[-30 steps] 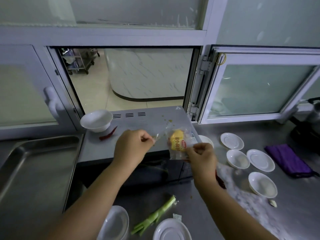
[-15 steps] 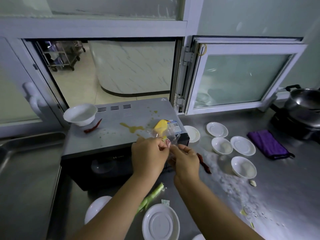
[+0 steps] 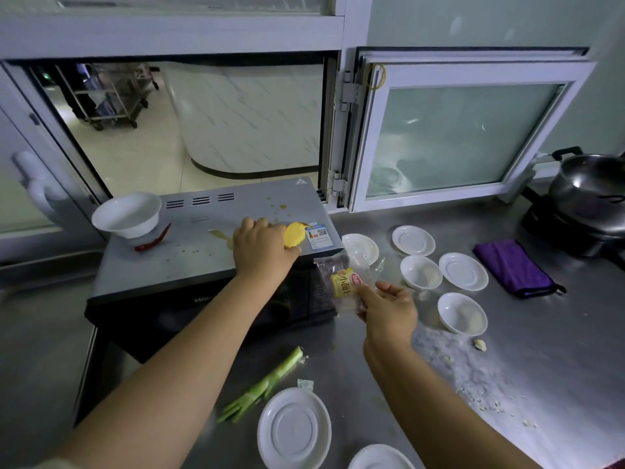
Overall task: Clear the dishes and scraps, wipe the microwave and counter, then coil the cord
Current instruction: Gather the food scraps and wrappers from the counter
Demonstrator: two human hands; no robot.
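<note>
Closest to the person, two white plates [image 3: 293, 428] with smooth round rims lie on the steel surface [image 3: 558, 350], and beside them a green stalk [image 3: 262, 387], long and fibrous. A little further, the right hand [image 3: 389, 308] pinches a thin, crinkled clear wrapper [image 3: 345, 282] with a yellow label, its fingers closed on the lower edge. White powdery crumbs [image 3: 463, 363] are scattered near four small white dishes [image 3: 461, 313]. The left hand [image 3: 262, 248] rests on top of the grey microwave [image 3: 189, 258], its fingers curled beside a soft yellow piece of food [image 3: 295, 234]; I cannot tell whether it really grips it. I judge the scrap-clearing step is in hand, and next the piece should go away with the wrapper. Yellow sauce stains, a red chili [image 3: 154, 239] and a white bowl [image 3: 126, 214] wait further back. The purple cloth [image 3: 512, 267], folded and fluffy, lies well apart.
</note>
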